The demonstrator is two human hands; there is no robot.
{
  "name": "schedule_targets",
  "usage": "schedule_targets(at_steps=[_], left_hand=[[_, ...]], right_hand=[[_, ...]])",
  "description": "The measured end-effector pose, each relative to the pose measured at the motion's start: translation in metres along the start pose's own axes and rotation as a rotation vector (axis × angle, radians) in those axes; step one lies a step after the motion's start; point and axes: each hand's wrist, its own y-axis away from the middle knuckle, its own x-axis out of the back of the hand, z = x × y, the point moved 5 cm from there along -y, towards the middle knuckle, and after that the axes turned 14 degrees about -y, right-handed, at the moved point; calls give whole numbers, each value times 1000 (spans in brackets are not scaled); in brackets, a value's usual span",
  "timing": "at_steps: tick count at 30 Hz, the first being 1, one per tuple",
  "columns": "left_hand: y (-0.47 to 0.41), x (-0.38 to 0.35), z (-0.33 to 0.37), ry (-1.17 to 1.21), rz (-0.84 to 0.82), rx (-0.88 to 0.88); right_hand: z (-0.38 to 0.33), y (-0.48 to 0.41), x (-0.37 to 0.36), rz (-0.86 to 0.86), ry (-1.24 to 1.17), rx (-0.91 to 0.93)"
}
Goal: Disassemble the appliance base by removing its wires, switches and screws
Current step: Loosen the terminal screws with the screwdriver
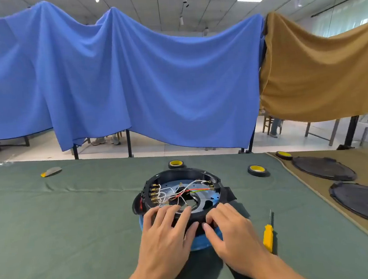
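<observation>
Appliance base (178,173) sits open side up on the green-covered surface (63,229), midway between its left and right edges and closer to the far edge. White, red and green wires (190,191) remain attached inside. The left hand (167,231) lies with spread, nearly straight fingers across the near rim. The right hand (230,229) has its fingers curled around that rim. A yellow screwdriver (268,234) lies just right of the right hand. Two tape rolls (257,170) sit near the far edge.
</observation>
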Motion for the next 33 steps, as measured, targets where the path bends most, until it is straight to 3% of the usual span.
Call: schedule_targets(at_steps=[7, 12, 16, 26, 33], left_hand=[[-18, -2, 26, 21, 113, -11], [-39, -6, 76, -35, 101, -15], [-47, -18, 103, -158, 74, 32], [-43, -26, 105, -292, 62, 28], [-43, -27, 106, -284, 51, 22]], right_hand=[[32, 3, 28, -30, 82, 22], [73, 21, 54, 38, 111, -120], [103, 21, 50, -131, 113, -192], [117, 28, 62, -19, 162, -365], [115, 35, 57, -138, 81, -495]])
